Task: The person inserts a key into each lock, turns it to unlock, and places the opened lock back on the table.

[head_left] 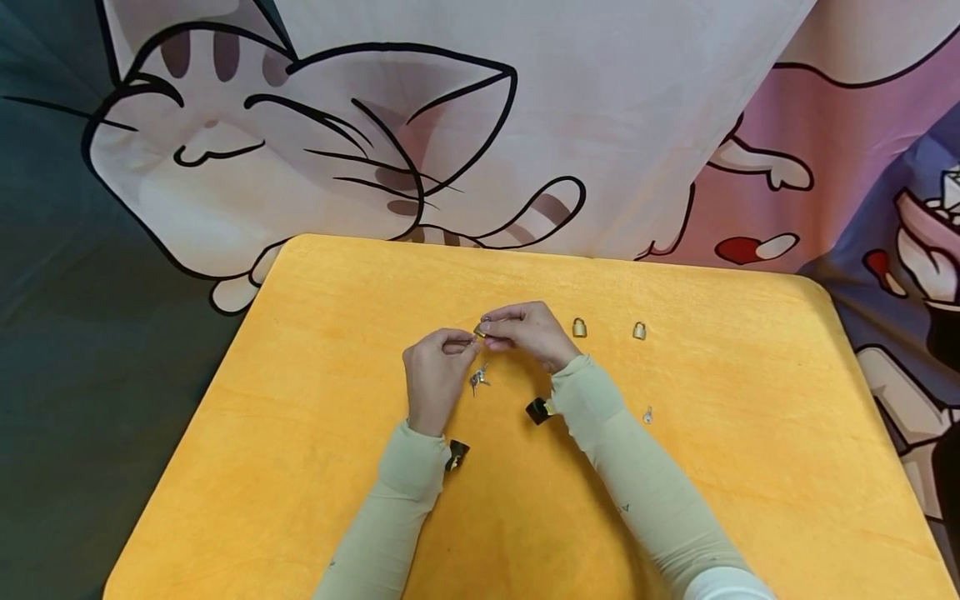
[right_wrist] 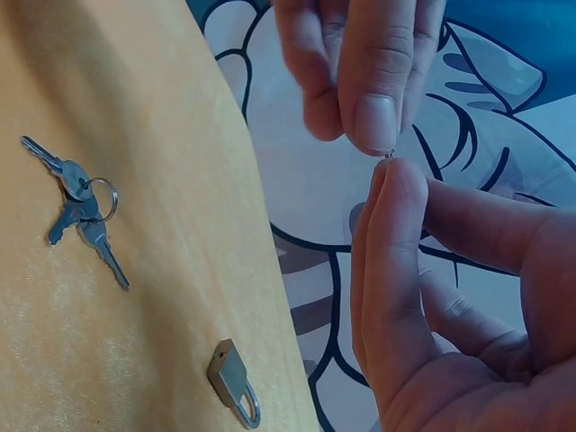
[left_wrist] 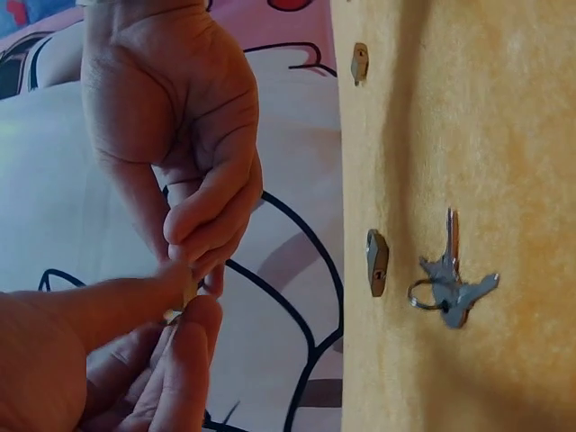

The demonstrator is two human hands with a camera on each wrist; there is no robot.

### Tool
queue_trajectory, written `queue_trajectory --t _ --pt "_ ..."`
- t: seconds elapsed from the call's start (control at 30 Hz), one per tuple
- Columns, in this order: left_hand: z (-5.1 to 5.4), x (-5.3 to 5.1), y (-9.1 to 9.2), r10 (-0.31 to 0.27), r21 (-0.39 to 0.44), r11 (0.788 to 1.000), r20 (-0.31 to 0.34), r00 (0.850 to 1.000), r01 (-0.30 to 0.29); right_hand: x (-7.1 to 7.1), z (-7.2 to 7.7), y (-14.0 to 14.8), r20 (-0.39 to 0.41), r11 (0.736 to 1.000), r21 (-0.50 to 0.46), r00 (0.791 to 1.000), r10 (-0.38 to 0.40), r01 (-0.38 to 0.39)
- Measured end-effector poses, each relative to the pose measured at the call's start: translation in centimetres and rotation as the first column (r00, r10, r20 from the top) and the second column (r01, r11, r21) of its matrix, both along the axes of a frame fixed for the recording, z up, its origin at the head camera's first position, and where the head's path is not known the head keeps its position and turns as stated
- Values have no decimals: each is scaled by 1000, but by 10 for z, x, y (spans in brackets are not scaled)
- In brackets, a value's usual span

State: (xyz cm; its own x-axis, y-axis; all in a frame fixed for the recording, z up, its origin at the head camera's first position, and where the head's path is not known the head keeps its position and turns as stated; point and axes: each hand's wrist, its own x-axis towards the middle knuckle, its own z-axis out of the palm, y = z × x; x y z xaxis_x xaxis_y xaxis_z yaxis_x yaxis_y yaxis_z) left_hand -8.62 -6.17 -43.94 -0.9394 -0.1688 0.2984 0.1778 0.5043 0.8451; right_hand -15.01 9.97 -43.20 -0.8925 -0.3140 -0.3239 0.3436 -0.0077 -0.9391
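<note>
Yellow tabletop point(head_left: 315, 358) set against a cartoon-cat backdrop point(head_left: 615, 108). Lying near the far middle, a key bunch point(left_wrist: 454, 297), three keys on one ring. Just beyond the key bunch, raised off the tabletop, a small brass padlock point(head_left: 481, 330), pinched between thumb and fingers of the right hand point(head_left: 529, 333). Close to that grip, to the left of the key bunch, the left hand point(head_left: 437, 375), also pinching: a tiny metal piece point(left_wrist: 171, 317), mostly hidden at the fingertips. Possibly a key; cannot tell for certain. To the right of the key bunch and farther back, a first loose padlock point(head_left: 580, 328), then a second loose padlock point(head_left: 640, 331). Well to the right of the key bunch and slightly nearer the camera, a lone key point(head_left: 648, 415).

Brass padlock probably light, rigid and hard to damage, but smooth, so apt to twist or slip under a narrow pinch. Best held by the broad flat faces of the body, leaving shackle and keyhole end free. Tiny metal piece likely stiff too, offering little to grip, easily dropped.
</note>
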Motion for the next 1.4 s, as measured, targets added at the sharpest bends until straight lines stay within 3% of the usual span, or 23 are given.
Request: queue_trajectory --t 0.2,0.37,0.47,0.57,0.87,1.4 --pt "-4 1 -5 -72 137 989 147 986 52 0 -1 2 -18 1000 11 999 26 -26" --pt "-8 -1 -9 -197 274 955 295 935 115 0 -2 2 -32 999 8 998 51 -51" --pt "-10 -2 -9 -275 364 919 327 904 148 0 -2 2 -40 998 13 997 67 -67" --pt "-11 -2 -10 -309 424 892 328 892 153 0 -3 2 -56 996 19 995 84 -83" --pt "-12 -2 -10 -313 500 858 331 890 115 -1 -2 0 -88 997 33 993 73 -70" --pt "-10 -2 -9 -292 518 851 331 897 86 1 0 -8 -97 994 89 993 71 -62"
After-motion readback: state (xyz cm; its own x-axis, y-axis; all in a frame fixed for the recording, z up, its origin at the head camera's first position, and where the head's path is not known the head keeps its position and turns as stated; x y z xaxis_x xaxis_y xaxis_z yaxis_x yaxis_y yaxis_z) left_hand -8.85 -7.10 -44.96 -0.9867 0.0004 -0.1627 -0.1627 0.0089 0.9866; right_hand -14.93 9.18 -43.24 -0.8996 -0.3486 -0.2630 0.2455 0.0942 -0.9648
